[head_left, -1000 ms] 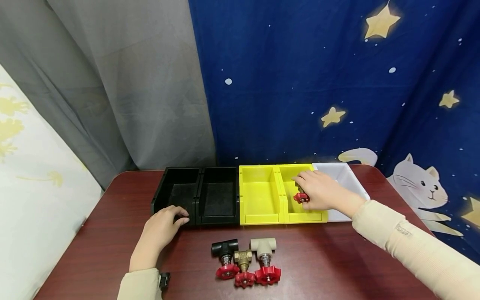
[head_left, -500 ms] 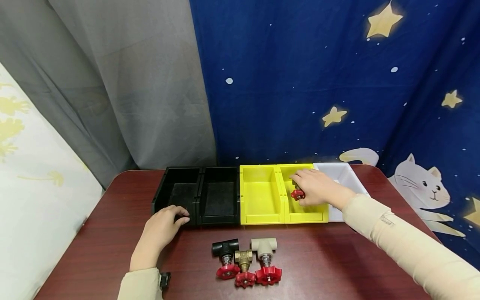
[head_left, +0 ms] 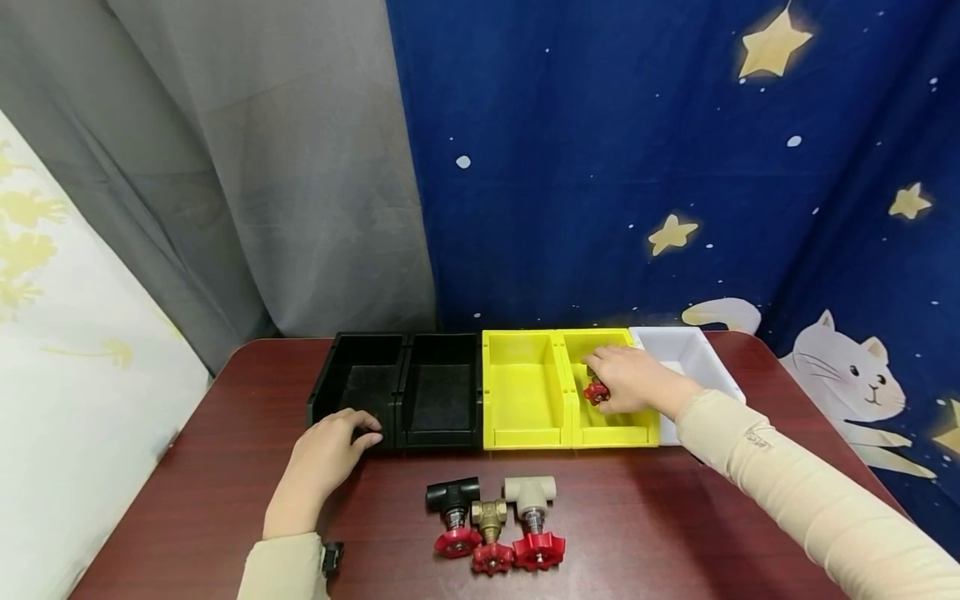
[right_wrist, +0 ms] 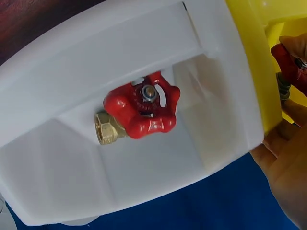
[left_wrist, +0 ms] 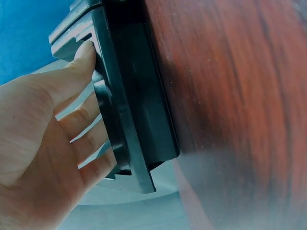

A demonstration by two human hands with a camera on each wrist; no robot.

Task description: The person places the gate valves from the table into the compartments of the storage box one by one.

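My right hand [head_left: 633, 379] is over the right yellow bin [head_left: 611, 437], fingers gripping a valve [head_left: 596, 393] by its upper part. Its red handwheel shows below the fingers, while most of the body is hidden. At the right edge of the right wrist view, the same valve [right_wrist: 290, 67] appears between the fingers. On the left, my left hand [head_left: 324, 457] rests against the front rim of the left black bin [left_wrist: 144, 86], thumb tip on the rim and the other fingertips hidden behind it. Inside the white bin [right_wrist: 216, 110] lies a brass valve [right_wrist: 144, 105] with a red handwheel.
Three valves with red handwheels lie on the table before the bins: black [head_left: 453, 500], brass [head_left: 490, 521] and beige [head_left: 531, 496]. A second black bin [head_left: 440, 437] and the left yellow bin [head_left: 525, 437] stand between my hands. Curtains [head_left: 600, 167] hang behind.
My right hand has shifted slightly left within the right yellow bin, still holding the valve. The left hand stays at the black bin's rim. The head view has turned a little.
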